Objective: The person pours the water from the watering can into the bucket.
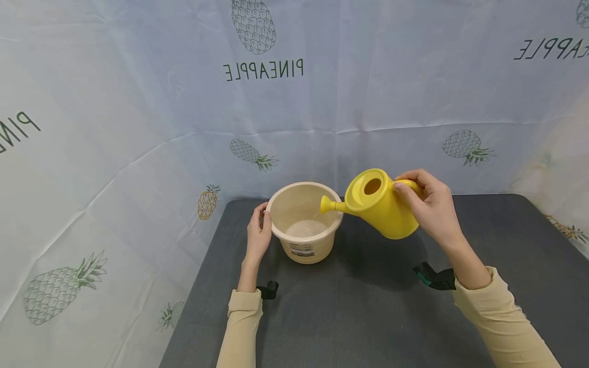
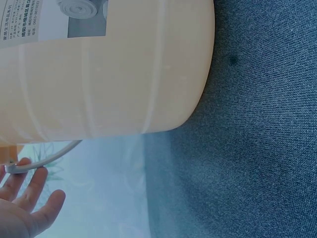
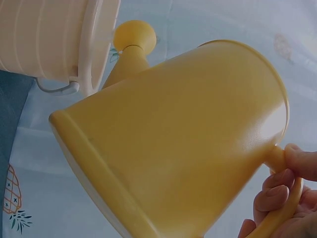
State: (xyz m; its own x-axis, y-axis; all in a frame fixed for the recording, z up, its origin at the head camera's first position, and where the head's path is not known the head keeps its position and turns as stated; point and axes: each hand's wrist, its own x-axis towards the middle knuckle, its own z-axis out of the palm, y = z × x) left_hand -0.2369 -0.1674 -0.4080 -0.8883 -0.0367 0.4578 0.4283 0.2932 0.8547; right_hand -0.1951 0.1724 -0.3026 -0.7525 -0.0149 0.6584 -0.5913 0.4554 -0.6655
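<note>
A cream plastic bucket [image 1: 303,251] stands upright on the dark table. Faint streaks show inside it, and its bottom looks wet. At its left rim, my left hand [image 1: 259,232] holds the side, fingers curled by the grey bail handle [image 2: 54,157] in the left wrist view. My right hand [image 1: 430,204] grips the handle of a yellow watering can [image 1: 391,217] above the table. Tilted left, the can has its round spout head [image 1: 326,204] over the bucket's right rim. In the right wrist view, thumb and fingers wrap the can's handle [image 3: 277,215].
A dark grey cloth-like surface covers the table [image 1: 340,327]. Behind and to the left hangs a pale curtain [image 1: 386,76] printed with pineapples, close to the table's back edge. Black straps with mounts [image 1: 434,277] sit at both wrists.
</note>
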